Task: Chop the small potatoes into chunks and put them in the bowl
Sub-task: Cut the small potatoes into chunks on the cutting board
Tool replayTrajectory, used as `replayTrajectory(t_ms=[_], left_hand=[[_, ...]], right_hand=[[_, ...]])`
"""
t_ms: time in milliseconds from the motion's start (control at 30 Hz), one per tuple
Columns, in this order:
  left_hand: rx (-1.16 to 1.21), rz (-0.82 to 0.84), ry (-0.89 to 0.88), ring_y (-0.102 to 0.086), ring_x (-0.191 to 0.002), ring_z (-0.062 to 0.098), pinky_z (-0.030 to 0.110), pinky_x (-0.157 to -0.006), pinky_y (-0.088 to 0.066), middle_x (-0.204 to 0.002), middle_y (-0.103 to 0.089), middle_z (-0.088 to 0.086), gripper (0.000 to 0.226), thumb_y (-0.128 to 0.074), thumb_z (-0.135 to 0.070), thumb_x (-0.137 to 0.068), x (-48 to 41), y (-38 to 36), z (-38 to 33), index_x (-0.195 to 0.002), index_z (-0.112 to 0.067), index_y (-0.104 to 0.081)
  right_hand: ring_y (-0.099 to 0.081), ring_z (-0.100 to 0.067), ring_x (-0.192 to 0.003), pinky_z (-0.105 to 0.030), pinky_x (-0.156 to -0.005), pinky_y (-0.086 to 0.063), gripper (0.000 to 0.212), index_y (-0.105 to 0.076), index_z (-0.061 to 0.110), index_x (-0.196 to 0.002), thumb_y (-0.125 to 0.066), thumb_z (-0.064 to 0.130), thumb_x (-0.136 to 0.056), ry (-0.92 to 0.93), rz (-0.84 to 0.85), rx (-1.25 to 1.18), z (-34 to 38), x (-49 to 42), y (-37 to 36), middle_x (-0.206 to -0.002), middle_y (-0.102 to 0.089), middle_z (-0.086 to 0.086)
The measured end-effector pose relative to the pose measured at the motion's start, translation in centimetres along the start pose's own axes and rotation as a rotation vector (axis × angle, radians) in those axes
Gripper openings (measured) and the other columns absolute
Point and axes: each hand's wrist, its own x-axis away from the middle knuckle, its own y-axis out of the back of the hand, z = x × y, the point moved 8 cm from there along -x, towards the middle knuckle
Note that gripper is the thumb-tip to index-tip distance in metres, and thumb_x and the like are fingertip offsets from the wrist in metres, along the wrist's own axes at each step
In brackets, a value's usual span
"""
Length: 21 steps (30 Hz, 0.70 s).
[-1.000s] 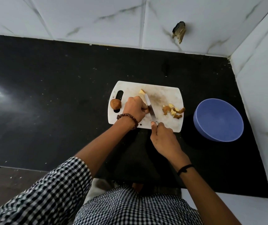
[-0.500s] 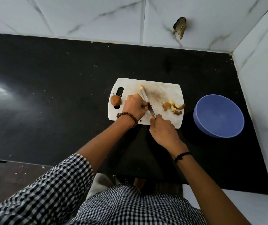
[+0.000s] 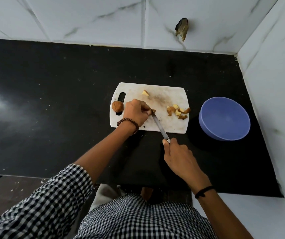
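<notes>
Knife: our right hand grips its handle.
Potato piece: our left hand pinches it on board.

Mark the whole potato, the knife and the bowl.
whole potato [image 3: 117, 106]: head view, middle of its brown skin.
knife [image 3: 159, 125]: head view, middle of the blade.
bowl [image 3: 212, 112]: head view, blue inner wall on its left side.

black counter, white cutting board on it, blue bowl just right of the board
</notes>
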Motion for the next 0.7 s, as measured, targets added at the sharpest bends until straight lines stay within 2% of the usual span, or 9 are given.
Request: replayTrajectory(t_ms=[67, 133, 233, 400, 533, 700], left_hand=[[0.004, 0.019, 0.001, -0.066, -0.084, 0.009, 0.018, -0.081, -0.053, -0.09, -0.072, 0.003, 0.013, -0.074, -0.012, -0.081, -0.1, 0.0, 0.0, -0.093, -0.008, -0.072], [-0.003, 0.029, -0.005, -0.063, -0.08, 0.007, 0.015, -0.076, -0.051, -0.087, -0.07, 0.001, 0.017, -0.076, -0.019, -0.08, -0.1, 0.0, -0.1, -0.093, -0.009, -0.071], [-0.029, 0.049, -0.03, -0.062, -0.082, 0.008, 0.019, -0.076, -0.051, -0.089, -0.067, -0.001, 0.021, -0.074, -0.026, -0.082, -0.1, 0.1, -0.2, -0.099, -0.014, -0.069], [-0.15, 0.081, -0.097, -0.062, -0.085, 0.01, 0.021, -0.08, -0.051, -0.093, -0.068, 0.001, 0.014, -0.069, -0.009, -0.084, 0.1, 0.0, -0.3, -0.097, -0.014, -0.068], [-0.193, 0.032, -0.125, -0.064, -0.086, 0.012, 0.027, -0.081, -0.055, -0.091, -0.069, 0.001, 0.011, -0.072, -0.01, -0.081, 0.7, 0.4, 0.7, -0.091, -0.014, -0.07], [-0.133, -0.04, -0.089, -0.062, -0.077, 0.007, 0.027, -0.076, -0.055, -0.087, -0.067, -0.003, 0.01, -0.078, -0.019, -0.077, 1.3, 0.9, 1.9, -0.085, -0.018, -0.072]], right_hand=[[-0.061, -0.014, -0.081, -0.032, -0.067, -0.05, 0.031, -0.045, 0.021, -0.117, -0.028, 0.045, -0.108, -0.009, 0.008, 0.014, -0.4, 0.5, 0.0, -0.092, -0.058, 0.0], [-0.061, -0.013, -0.08, -0.029, -0.065, -0.048, 0.032, -0.044, 0.021, -0.12, -0.028, 0.046, -0.108, -0.02, 0.024, 0.015, -0.8, 0.9, 0.1, -0.092, -0.058, 0.0], [-0.06, -0.012, -0.075, -0.028, -0.061, -0.046, 0.036, -0.047, 0.02, -0.117, -0.027, 0.048, -0.107, -0.019, 0.026, -0.016, -1.0, 1.1, 0.5, -0.088, -0.059, 0.0], [-0.061, -0.015, -0.073, -0.031, -0.063, -0.047, 0.042, -0.054, 0.02, -0.103, -0.028, 0.052, -0.106, -0.028, -0.074, -0.187, -1.3, 1.3, 1.1, -0.084, -0.061, -0.003], [-0.063, -0.016, -0.072, -0.033, -0.06, -0.048, 0.04, -0.054, 0.022, -0.096, -0.031, 0.053, -0.105, -0.009, -0.117, -0.279, -0.6, 1.0, 1.5, -0.084, -0.062, -0.005], [-0.065, -0.022, -0.082, -0.044, -0.073, -0.054, 0.046, -0.054, 0.022, -0.103, -0.027, 0.059, -0.104, 0.032, -0.098, -0.253, 1.7, 0.4, 1.1, -0.091, -0.064, -0.006]])
